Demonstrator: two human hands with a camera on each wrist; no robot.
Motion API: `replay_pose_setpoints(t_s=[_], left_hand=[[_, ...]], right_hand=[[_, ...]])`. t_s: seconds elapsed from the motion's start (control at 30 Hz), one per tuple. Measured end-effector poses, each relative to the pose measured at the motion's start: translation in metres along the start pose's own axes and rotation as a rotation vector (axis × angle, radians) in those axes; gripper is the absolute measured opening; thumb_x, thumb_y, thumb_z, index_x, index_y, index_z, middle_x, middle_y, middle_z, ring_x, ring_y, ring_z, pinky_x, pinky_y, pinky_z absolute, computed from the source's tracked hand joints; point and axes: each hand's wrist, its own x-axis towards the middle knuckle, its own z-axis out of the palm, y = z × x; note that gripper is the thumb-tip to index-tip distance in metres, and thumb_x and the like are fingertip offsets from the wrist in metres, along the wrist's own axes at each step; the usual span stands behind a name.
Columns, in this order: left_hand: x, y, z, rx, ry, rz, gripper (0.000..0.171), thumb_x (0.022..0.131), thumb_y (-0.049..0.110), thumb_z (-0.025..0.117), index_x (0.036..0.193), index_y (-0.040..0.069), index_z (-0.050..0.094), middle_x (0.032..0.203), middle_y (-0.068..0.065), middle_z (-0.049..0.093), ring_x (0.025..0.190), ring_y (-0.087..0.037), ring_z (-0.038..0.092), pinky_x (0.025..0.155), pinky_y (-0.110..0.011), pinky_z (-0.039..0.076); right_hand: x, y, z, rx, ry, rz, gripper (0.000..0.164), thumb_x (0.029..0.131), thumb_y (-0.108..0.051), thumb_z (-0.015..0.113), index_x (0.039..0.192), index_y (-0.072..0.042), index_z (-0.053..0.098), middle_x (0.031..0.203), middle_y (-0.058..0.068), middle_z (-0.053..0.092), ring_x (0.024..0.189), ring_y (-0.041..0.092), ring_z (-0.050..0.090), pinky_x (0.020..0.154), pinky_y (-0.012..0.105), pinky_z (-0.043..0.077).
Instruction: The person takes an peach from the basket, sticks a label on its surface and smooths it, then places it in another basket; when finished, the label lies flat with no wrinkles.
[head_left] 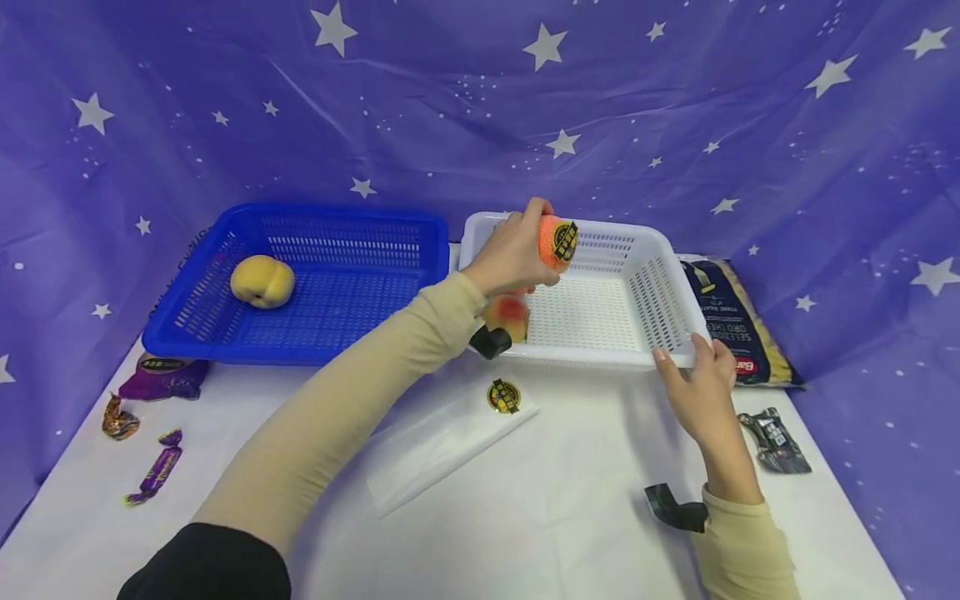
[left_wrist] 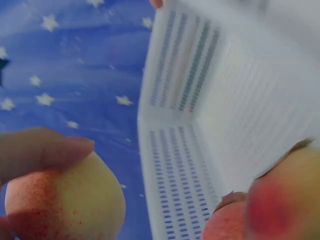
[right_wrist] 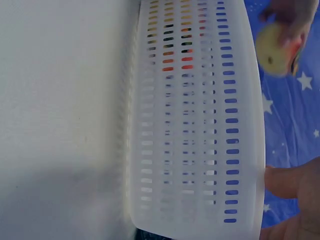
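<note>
My left hand (head_left: pixel 513 254) grips a red-and-yellow peach (left_wrist: pixel 95 200) above the left part of the white basket (head_left: pixel 592 312). A black-and-gold sticker shows on the peach's side in the head view. Inside that basket, partly hidden by the left wrist, lies a yellow fruit with a red patch (head_left: pixel 512 315). Beside it in the left wrist view is a pinkish-red fruit (left_wrist: pixel 225 223). At the basket's front right corner my right hand (head_left: pixel 701 387) holds the rim, its thumb (right_wrist: pixel 282 181) against the edge.
Left of the white basket stands a blue basket (head_left: pixel 431 267) with a yellow peach (head_left: pixel 262 282). A flat clear plastic bag (head_left: pixel 450 450) lies in front. Wrapped sweets (head_left: pixel 159 468) and a purple packet (head_left: pixel 163 379) lie at left; a dark pasta bag (head_left: pixel 723 312) and small black packet (head_left: pixel 776 442) at right.
</note>
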Motion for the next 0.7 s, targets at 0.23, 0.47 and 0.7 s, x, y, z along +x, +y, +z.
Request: replay_pose_setpoints(t_s=[0.23, 0.47, 0.7], left_hand=[[0.060, 0.006, 0.031, 0.223, -0.119, -0.079, 0.084, 0.065, 0.035, 0.072, 0.130, 0.020, 0.021, 0.107, -0.007, 0.047, 0.097, -0.022, 0.048, 0.080, -0.037, 0.037], [0.082, -0.008, 0.067, 0.418, -0.241, -0.104, 0.084, 0.066, 0.037, 0.073, 0.131, 0.021, 0.022, 0.103, -0.002, 0.054, 0.097, -0.021, 0.048, 0.089, -0.047, 0.026], [0.089, -0.022, 0.087, 0.688, -0.266, -0.117, 0.085, 0.070, 0.046, 0.066, 0.138, 0.024, 0.019, 0.090, 0.004, 0.062, 0.094, -0.020, 0.053, 0.093, -0.050, 0.023]], right_hand=[[-0.002, 0.002, 0.005, 0.017, 0.004, 0.001, 0.075, 0.090, -0.046, 0.041, 0.137, 0.008, 0.018, 0.142, 0.026, -0.009, 0.129, 0.045, -0.008, 0.094, 0.067, 0.013], [-0.003, 0.002, 0.007, 0.019, 0.047, -0.001, 0.070, 0.090, -0.046, 0.041, 0.133, 0.007, 0.027, 0.143, 0.023, -0.008, 0.130, 0.045, -0.005, 0.094, 0.066, 0.015], [-0.006, -0.001, 0.008, 0.000, 0.081, 0.004, 0.063, 0.090, -0.043, 0.042, 0.129, 0.007, 0.035, 0.144, 0.024, -0.005, 0.129, 0.048, 0.003, 0.092, 0.065, 0.022]])
